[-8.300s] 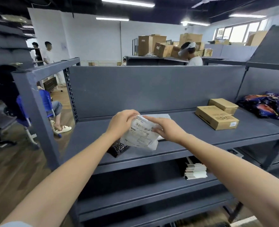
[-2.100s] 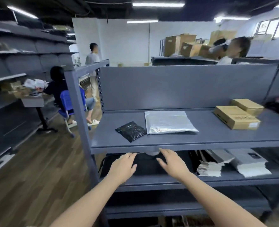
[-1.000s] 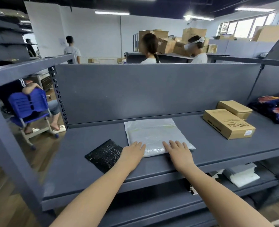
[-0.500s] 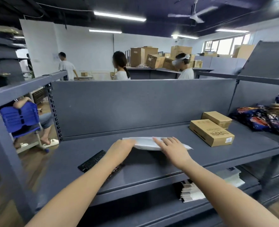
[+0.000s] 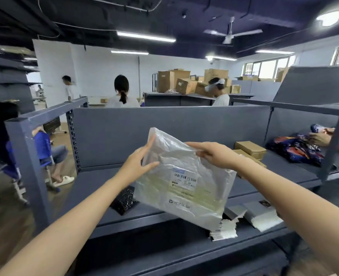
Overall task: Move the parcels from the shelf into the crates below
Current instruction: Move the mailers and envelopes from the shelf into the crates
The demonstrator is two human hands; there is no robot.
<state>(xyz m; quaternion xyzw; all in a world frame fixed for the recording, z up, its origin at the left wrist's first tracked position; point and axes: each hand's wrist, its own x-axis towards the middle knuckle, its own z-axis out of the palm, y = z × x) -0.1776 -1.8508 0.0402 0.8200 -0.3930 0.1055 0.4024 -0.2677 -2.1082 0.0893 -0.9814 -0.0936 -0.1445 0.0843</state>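
Parcel clear of the shelf and held in the air in front of its front edge: a silvery plastic mailer with its printed label facing the camera. Its long axis slopes from upper left down to lower right, with the loose top corner pointing up and left. The left hand pinches the left edge with the thumb in front, the right hand grips the upper edge with curled fingers, and on the shelf behind lie a black parcel by the left wrist and two cardboard boxes to the right.
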